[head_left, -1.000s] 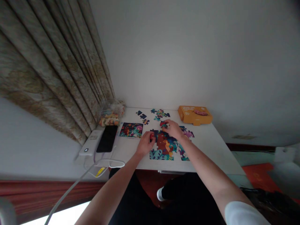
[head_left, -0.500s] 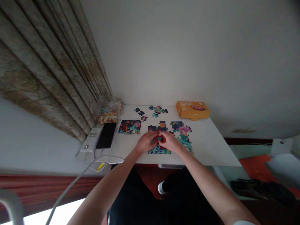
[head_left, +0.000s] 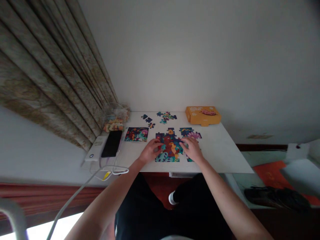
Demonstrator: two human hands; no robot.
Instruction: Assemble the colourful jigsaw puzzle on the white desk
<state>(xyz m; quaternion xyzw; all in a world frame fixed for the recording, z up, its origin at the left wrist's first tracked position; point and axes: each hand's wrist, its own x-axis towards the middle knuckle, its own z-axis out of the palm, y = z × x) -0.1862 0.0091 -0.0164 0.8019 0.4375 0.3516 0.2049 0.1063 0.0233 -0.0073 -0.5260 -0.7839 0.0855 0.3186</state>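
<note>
A partly assembled colourful jigsaw puzzle (head_left: 170,146) lies on the white table (head_left: 220,150). My left hand (head_left: 150,151) rests on the puzzle's left edge with fingers bent. My right hand (head_left: 193,149) lies flat on its right part, fingers spread over the pieces. A separate joined section (head_left: 190,133) with a pink flower sits just beyond my right hand. Several loose pieces (head_left: 163,116) lie further back. Whether either hand pinches a piece is too small to tell.
A reference picture card (head_left: 136,134) lies left of the puzzle. A black phone (head_left: 111,143) rests on a white device with cables at the table's left end. An orange box (head_left: 202,115) stands back right, a clear bag of items (head_left: 115,120) back left by the curtain.
Both hands met over the puzzle's middle half a second ago; now they have spread apart to its left and right sides. The red middle part of the puzzle is uncovered.
</note>
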